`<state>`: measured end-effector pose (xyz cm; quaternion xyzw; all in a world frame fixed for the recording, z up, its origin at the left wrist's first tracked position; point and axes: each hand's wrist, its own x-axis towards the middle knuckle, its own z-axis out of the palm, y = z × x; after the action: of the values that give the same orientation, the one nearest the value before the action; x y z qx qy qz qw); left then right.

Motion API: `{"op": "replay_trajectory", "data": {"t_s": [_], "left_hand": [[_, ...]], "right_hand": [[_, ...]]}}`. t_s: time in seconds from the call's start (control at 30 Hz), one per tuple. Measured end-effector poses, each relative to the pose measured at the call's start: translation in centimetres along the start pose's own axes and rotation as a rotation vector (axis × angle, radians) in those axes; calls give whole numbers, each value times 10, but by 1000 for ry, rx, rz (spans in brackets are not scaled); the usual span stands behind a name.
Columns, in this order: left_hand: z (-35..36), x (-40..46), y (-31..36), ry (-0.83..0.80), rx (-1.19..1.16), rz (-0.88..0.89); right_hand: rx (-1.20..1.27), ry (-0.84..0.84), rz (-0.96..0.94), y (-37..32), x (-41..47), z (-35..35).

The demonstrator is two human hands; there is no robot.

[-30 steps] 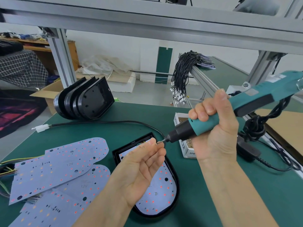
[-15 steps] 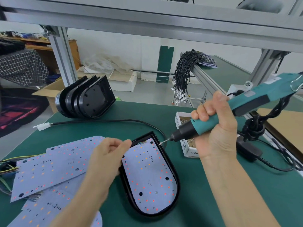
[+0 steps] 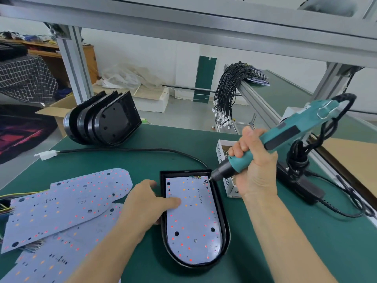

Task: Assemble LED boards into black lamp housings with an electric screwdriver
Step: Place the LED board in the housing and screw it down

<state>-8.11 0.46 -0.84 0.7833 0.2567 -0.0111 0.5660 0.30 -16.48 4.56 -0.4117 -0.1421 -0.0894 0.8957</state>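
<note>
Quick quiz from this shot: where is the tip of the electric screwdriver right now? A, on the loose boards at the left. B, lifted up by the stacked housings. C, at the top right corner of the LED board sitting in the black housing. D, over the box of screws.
C: the electric screwdriver, gripped by the right hand, points its bit at the top right corner of the LED board seated in the black housing, while the left hand rests on the board's left edge.

the tabletop (image 3: 285, 252) wears a matt dark-green mat, smooth and without sheen, under a frame of brushed aluminium profile (image 3: 73, 64). the lamp housing (image 3: 225, 227) and the stacked housings (image 3: 106, 123) look like black moulded plastic with a soft gloss, while the led board (image 3: 193, 221) is a flat, matt pale-lilac sheet. the electric screwdriver (image 3: 285, 135) has a teal plastic body with a dark metal nose, and the screw box (image 3: 229, 186) is white printed cardboard.
</note>
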Motion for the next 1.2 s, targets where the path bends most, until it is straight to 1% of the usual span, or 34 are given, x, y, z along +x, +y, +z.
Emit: {"op": "replay_trajectory", "data": {"t_s": [0.03, 0.13, 0.27, 0.43, 0.7, 0.9, 0.97, 1.03, 1.13, 1.2], "left_hand": [[1, 2, -2, -32, -62, 1], [5, 4, -5, -88, -123, 18], [6, 5, -7, -96, -156, 38], [7, 6, -8, -105, -163, 50], [7, 7, -9, -111, -203, 37], [9, 8, -9, -100, -234, 29], [10, 8, -9, -95, -243, 29], [10, 9, -8, -86, -249, 31], [12, 8, -6, -69, -262, 26], [12, 8, -6, -67, -269, 21]], "right_hand": [[-20, 1, -4, 0, 1, -2], [-58, 1, -10, 0, 4, -7], [-93, 5, -4, 2, 7, -12], [-119, -28, -8, 7, 9, -15], [-132, -43, 30, 13, 11, -18], [-176, -46, 16, 18, 10, -16], [-217, -83, 1, 19, 9, -15], [-248, -164, 12, 19, 10, -16], [-250, -320, 114, 12, 15, -18], [-260, -366, 190, 7, 16, -20]]}}
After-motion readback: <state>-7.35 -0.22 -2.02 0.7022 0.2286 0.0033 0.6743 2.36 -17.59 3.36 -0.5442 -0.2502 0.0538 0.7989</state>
